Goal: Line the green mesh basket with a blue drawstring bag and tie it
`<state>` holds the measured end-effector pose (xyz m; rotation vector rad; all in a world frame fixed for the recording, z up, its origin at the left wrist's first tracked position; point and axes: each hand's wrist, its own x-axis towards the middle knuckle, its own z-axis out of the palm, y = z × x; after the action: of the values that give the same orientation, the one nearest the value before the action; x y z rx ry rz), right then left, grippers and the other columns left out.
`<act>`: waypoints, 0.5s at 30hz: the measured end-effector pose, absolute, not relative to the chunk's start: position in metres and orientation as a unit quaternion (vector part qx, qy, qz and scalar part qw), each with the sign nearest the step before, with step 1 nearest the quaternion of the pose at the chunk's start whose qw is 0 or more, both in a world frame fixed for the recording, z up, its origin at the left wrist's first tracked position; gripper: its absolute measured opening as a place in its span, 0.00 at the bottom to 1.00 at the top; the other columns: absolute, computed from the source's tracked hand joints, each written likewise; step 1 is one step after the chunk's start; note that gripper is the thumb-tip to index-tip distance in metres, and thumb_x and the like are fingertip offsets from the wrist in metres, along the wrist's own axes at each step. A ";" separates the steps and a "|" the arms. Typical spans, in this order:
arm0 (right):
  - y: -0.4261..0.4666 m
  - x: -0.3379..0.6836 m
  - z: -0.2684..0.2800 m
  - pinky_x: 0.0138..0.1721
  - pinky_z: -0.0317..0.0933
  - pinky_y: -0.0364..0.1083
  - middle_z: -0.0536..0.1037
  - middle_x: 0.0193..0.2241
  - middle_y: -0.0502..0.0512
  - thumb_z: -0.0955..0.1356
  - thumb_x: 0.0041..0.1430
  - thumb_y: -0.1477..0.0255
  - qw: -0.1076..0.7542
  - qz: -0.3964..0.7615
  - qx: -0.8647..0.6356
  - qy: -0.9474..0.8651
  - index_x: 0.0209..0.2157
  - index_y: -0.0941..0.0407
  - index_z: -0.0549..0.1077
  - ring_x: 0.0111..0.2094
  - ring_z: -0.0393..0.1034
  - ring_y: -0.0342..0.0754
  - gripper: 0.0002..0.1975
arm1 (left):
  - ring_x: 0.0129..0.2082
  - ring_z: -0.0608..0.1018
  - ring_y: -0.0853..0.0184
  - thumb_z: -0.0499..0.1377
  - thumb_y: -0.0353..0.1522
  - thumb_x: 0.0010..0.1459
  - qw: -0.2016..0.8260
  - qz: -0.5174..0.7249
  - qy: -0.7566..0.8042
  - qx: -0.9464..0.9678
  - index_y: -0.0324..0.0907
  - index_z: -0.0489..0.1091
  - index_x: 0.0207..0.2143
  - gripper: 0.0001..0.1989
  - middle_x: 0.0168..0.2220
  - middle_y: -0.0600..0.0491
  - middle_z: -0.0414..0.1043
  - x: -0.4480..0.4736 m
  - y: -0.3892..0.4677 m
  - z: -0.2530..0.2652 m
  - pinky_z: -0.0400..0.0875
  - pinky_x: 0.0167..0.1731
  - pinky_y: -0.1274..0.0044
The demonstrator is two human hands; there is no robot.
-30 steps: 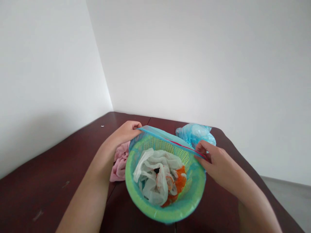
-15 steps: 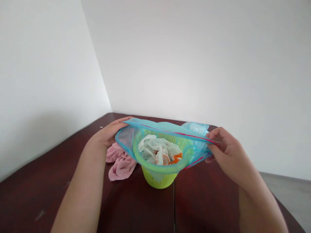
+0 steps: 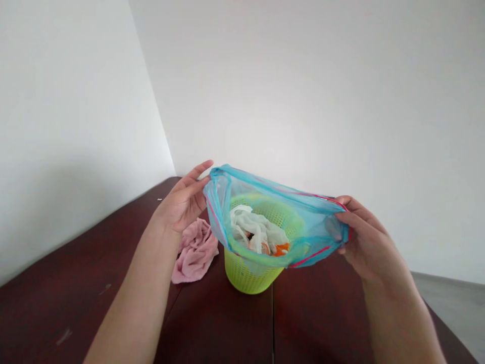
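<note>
A translucent blue bin bag (image 3: 257, 183) with a red drawstring is stretched over the mouth of a yellow-green perforated plastic basket (image 3: 252, 280). My left hand (image 3: 184, 202) pinches the bag's raised left edge, one finger sticking out above it. On the right, the bag's rim is gripped between thumb and fingers of my right hand (image 3: 369, 237). Crumpled whitish plastic with an orange patch (image 3: 261, 230) lies inside the basket and shows through the bag's mouth. The front of the bag hangs a little over the basket's near rim.
A crumpled pink cloth (image 3: 196, 253) lies on the dark red-brown table (image 3: 215, 328), left of the basket. White walls (image 3: 303, 91) stand behind and to the left. Pale floor (image 3: 454, 298) shows past the table's right edge.
My left hand has moved up and right, lifting the bag's left edge. My right hand has shifted slightly right with the bag's other side. The mouth now gapes wider and tilts.
</note>
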<state>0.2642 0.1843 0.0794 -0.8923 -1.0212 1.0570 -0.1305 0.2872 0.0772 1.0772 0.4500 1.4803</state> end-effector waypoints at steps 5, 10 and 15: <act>0.182 0.261 0.082 0.08 0.59 0.36 0.76 0.23 0.42 0.84 0.54 0.66 0.607 0.564 -0.363 -0.426 0.43 0.52 0.82 0.12 0.64 0.39 0.17 | 0.51 0.91 0.65 0.77 0.24 0.63 0.525 0.696 0.170 0.459 0.46 0.85 0.51 0.16 0.63 0.48 0.89 -0.108 0.286 0.076 0.87 0.46 0.80; 0.178 0.260 0.086 0.08 0.58 0.35 0.81 0.26 0.44 0.81 0.60 0.68 0.568 0.626 -0.319 -0.430 0.50 0.51 0.84 0.09 0.62 0.39 0.16 | 0.52 0.90 0.66 0.81 0.26 0.59 0.465 0.695 0.166 0.523 0.47 0.86 0.47 0.16 0.65 0.48 0.87 -0.098 0.293 0.065 0.85 0.53 0.77; 0.171 0.268 0.092 0.11 0.62 0.37 0.84 0.28 0.47 0.78 0.62 0.70 0.567 0.639 -0.297 -0.427 0.48 0.51 0.83 0.11 0.65 0.40 0.13 | 0.51 0.88 0.62 0.83 0.31 0.59 0.301 0.675 0.225 0.635 0.45 0.88 0.42 0.11 0.56 0.46 0.86 -0.102 0.293 0.064 0.84 0.55 0.72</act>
<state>0.2678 0.1714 0.0921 -0.6992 -1.0036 1.5015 -0.1019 0.2933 0.0642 1.6844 0.5982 1.7918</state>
